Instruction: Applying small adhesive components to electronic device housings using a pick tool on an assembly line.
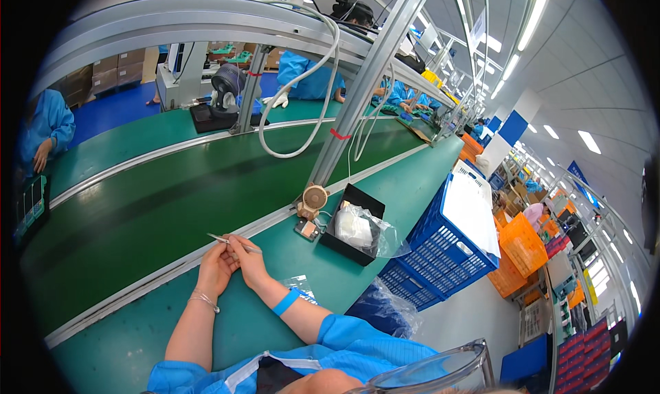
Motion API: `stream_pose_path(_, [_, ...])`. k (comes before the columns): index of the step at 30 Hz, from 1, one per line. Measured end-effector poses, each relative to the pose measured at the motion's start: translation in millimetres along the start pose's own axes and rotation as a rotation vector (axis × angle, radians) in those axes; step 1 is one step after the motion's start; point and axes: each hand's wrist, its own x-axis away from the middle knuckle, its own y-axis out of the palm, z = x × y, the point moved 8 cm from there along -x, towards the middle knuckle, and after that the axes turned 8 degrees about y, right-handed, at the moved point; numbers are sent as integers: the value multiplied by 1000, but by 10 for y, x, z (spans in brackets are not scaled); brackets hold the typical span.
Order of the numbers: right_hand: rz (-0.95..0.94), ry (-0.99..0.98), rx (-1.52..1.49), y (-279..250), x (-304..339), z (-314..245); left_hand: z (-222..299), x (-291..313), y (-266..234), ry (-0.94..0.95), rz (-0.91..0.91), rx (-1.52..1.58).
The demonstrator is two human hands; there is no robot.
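The green tabletop (330, 274) runs beside a dark conveyor belt (172, 194). On the tabletop lie a black tray (337, 246) with a clear plastic bag (357, 225) in it, a small round device (314, 199), and another clear bag (300, 284) near the edge.

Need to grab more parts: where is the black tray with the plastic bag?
In the head view, the black tray sits on the green table, right of both hands, beside the blue crate.

both hands (232, 262) on thin tweezers (232, 243)
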Motion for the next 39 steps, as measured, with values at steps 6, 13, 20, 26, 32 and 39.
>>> stream_pose_path(6, [24,-37,15,-122,-50,42,-17,21,108,-13,3,5])
stream_pose_path(13, [-11,-13,14,-96,-4,-28,-79,-37,62,2,-26,10])
stream_pose_path(20, [38,-45,119,-2,-29,115,61,74,-41,62,-94,0])
stream_pose_path(26, [13,-114,195,-322,-143,-108,-272,-171,186,-36,-118,117])
stream_pose_path(32, [-42,-36,159,300,42,-89,117,49,13,30,-120,10])
stream_pose_path(39, [-58,5,198,138,-39,-79,53,9,109,20,-52,28])
